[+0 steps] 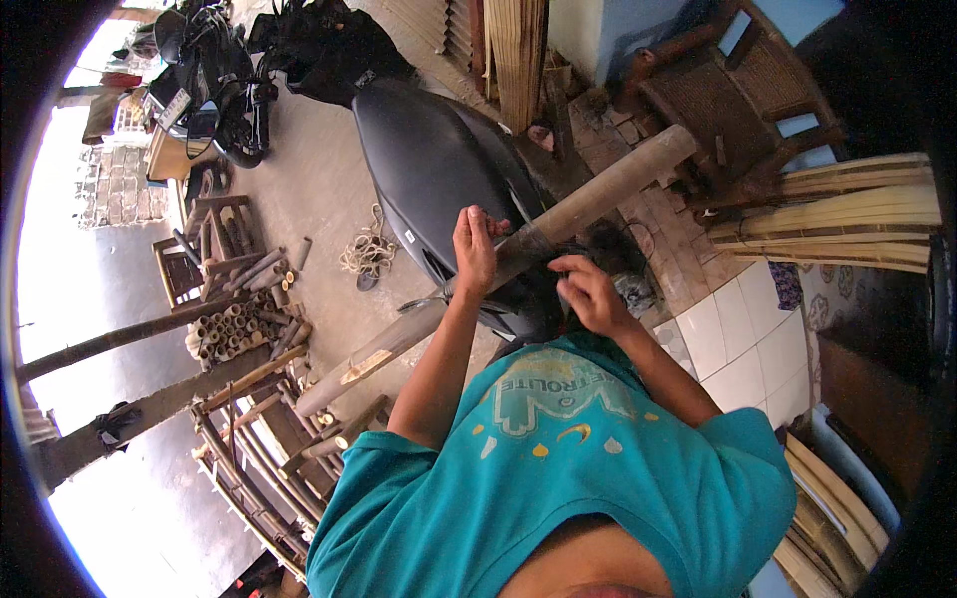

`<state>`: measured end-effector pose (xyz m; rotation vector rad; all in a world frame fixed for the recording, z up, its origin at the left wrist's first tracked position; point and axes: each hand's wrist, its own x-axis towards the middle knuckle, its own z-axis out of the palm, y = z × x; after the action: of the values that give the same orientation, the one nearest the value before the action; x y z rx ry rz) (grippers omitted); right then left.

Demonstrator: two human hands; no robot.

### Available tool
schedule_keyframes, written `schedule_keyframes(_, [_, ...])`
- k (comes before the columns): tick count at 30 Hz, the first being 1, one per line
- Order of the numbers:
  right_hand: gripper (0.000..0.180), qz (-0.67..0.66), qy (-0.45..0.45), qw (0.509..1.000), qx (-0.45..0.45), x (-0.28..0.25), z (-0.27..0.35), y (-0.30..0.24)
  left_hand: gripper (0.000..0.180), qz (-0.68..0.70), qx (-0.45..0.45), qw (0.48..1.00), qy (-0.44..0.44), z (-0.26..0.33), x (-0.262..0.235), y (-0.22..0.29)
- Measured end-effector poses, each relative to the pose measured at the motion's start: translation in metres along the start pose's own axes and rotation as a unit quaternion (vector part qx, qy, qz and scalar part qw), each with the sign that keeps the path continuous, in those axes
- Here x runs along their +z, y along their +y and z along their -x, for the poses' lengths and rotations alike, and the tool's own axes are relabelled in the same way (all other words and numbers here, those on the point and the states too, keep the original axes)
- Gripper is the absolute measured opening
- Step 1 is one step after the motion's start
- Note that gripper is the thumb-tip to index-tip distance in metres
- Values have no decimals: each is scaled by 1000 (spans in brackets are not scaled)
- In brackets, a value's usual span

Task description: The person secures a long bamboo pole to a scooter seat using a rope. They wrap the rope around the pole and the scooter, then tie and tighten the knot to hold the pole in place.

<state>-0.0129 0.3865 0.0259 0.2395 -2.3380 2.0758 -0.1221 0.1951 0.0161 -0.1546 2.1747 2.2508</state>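
Observation:
A long, thick bamboo pole (608, 194) lies slantwise across the tail of a motorcycle with a black seat (429, 149). A dark band circles the middle of the pole, between my hands. My left hand (477, 257) is at the pole's left side, fingers curled in and thumb up; whatever it grips is hidden. On the other side of the band, my right hand (593, 294) has its fingers bent together close to the pole. Anything between them is too small to make out. Towards its lower left end the pole has a pale, scraped patch.
A tangled rope (369, 247) lies on the concrete floor. Cut bamboo tubes (231, 331) are stacked at left, near a bamboo frame (249, 448). Another motorcycle (239, 110) stands far left. Split bamboo strips (837, 214) and a woven chair (733, 90) are at right.

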Motion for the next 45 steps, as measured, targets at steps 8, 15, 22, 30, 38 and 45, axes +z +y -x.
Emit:
schedule_keyframes(8, [58, 63, 79, 991, 83, 30, -1, -4, 28, -254, 173, 947, 87, 11, 21, -8])
schedule_keyframes(15, [58, 102, 25, 993, 58, 25, -4, -30, 26, -271, 178, 941, 99, 13, 23, -3])
schedule_keyframes(22, [57, 133, -61, 988, 49, 14, -14, -35, 25, -296, 205, 927, 107, 12, 24, -9])
schedule_keyframes(30, [28, 237, -294, 917, -130, -26, -69, -60, 21, -182, 73, 978, 74, 26, 11, 8])
schedule_keyframes(38, [44, 368, -457, 780, -217, 38, -269, -17, 36, -270, 206, 937, 88, 39, 26, -17])
schedule_keyframes(45, [46, 389, -521, 746, -144, 82, -273, 50, 40, -451, 136, 881, -40, 50, 23, 2])
